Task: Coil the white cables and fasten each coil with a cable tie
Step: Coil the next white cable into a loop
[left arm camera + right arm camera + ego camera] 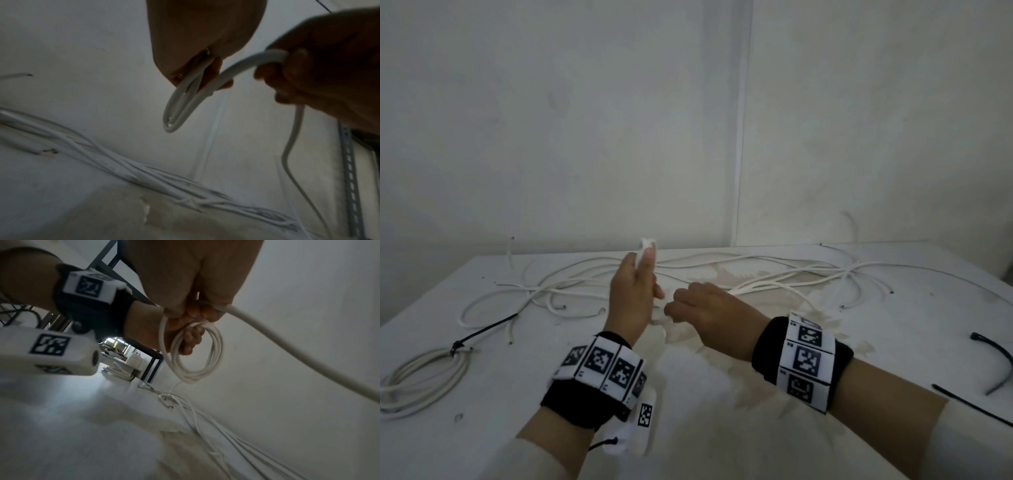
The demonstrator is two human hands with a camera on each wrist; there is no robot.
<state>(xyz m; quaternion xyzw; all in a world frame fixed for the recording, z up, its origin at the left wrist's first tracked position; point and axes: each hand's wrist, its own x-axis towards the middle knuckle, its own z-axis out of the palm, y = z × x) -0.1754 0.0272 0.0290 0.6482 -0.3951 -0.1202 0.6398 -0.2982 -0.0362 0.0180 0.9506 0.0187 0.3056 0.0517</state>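
Note:
My left hand [635,294] is raised over the table and grips a small coil of white cable [195,356]. The coil's loop [174,112] hangs from its fingers, and its top [648,242] peeks above the fingertips. Just to the right, my right hand [698,308] is curled round the same white cable [287,345], which runs from the coil through its fist [320,69] and away to the right. Several loose white cables [722,267] lie tangled across the back of the table.
A finished white coil [421,380] bound with a black cable tie [482,330] lies at the table's left edge. Two loose black cable ties [996,359] [972,407] lie at the right edge. The white table [722,428] stands against a white wall [619,120].

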